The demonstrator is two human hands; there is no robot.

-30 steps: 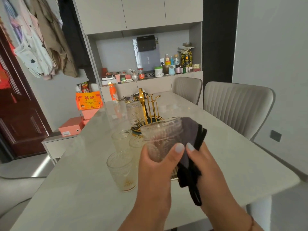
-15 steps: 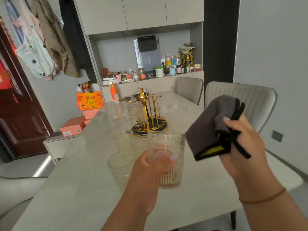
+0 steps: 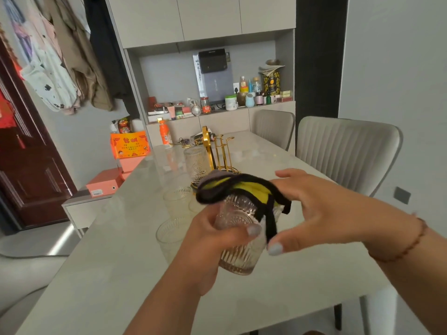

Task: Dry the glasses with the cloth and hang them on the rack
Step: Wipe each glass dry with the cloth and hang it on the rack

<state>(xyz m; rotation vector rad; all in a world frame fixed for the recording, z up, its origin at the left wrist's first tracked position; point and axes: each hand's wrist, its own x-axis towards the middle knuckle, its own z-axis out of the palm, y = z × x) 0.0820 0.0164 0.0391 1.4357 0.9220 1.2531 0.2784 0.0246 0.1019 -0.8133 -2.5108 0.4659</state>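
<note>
The left hand (image 3: 212,240) grips a ribbed glass tumbler (image 3: 239,238) above the near part of the pale table (image 3: 116,274), thumb curled across its side. A grey and yellow cloth with black trim (image 3: 239,189) lies bunched over the tumbler's mouth. The right hand (image 3: 321,213) touches the cloth's right edge, fingers spread and mostly straight, thumb low beside the glass. Three more tumblers (image 3: 169,235) stand upright to the left. Farther off, the gold rack (image 3: 217,153) carries one inverted glass (image 3: 196,163) on its left side.
</note>
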